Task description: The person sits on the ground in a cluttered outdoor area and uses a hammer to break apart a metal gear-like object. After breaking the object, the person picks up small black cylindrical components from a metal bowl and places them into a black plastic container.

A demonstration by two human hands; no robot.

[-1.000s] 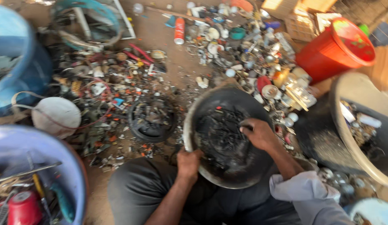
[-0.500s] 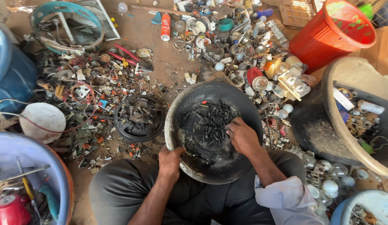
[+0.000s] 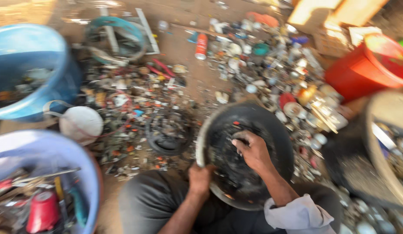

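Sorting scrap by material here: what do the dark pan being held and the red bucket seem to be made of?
Dark pan: likely metal, dull and blackened, with a thin, worn pale rim; blur leaves it open. Red bucket: probably plastic, an even bright colour with a smooth, slightly glossy wall.

Two hands work at one dark round pan (image 3: 271, 125): the left hand (image 3: 200, 178) grips its near rim, and the right hand (image 3: 253, 151) rests inside it among small dark scraps too blurred to count. Left of that grip lie one black ring (image 3: 169, 132) and one white ball (image 3: 81, 125). Further left stand two blue tubs (image 3: 32, 56), (image 3: 50, 151). Beyond the grip lies one red can (image 3: 201, 46). To its right stand one red bucket (image 3: 362, 69) and one beige basin (image 3: 375, 130).
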